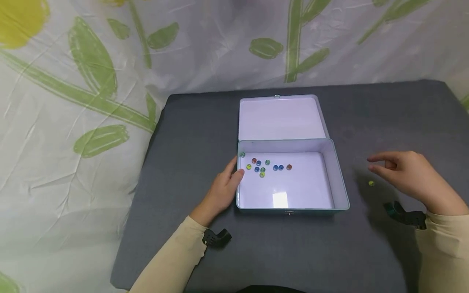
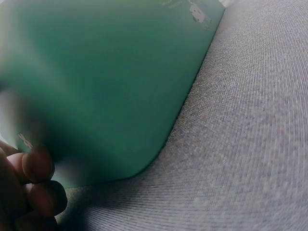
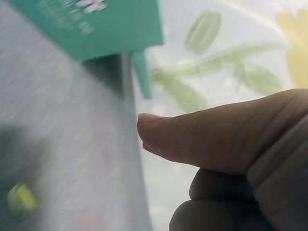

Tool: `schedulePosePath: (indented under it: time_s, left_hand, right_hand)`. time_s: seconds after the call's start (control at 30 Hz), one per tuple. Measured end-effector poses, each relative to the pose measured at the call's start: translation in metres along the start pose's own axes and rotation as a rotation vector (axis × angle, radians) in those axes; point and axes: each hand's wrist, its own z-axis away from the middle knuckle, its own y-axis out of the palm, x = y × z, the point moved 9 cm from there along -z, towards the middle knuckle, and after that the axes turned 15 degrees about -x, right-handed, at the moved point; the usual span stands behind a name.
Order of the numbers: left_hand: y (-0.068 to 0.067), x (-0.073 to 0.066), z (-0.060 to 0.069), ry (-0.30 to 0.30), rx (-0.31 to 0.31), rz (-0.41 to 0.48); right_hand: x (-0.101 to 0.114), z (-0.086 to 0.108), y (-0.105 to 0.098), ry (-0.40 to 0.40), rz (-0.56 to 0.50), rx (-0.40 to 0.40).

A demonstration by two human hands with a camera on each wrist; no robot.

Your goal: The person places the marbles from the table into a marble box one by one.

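Observation:
A rectangular tin box (image 1: 305,191), white inside and green outside, stands with its lid (image 1: 278,118) folded back behind it. Several glass marbles (image 1: 262,169) in red, blue, green and yellow lie inside, mostly toward its left. My left hand (image 1: 221,185) holds the box's left wall, thumb at the rim and fingers outside; in the left wrist view, curled fingers (image 2: 38,166) show beside the green wall. Right of the box, my right hand (image 1: 410,171) hovers over a yellow-green marble (image 1: 371,183) on the table. Its thumb and index finger stretch out with a small gap and nothing visible between them.
The box stands on a dark grey cloth-covered table (image 1: 190,134). Behind and left of the table hangs a whitish sheet (image 1: 216,53) with green leaves and yellow flowers. A dark wrist mount (image 1: 218,238) sticks out from each beige sleeve.

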Motion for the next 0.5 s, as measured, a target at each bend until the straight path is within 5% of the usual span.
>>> schedulePosePath:
  time_s: [0.5]
  left_hand:
    - [-0.002, -0.002, 0.000, 0.010, -0.013, -0.008]
  right_hand:
    - [-0.037, 0.026, 0.025, 0.037, -0.026, 0.032]
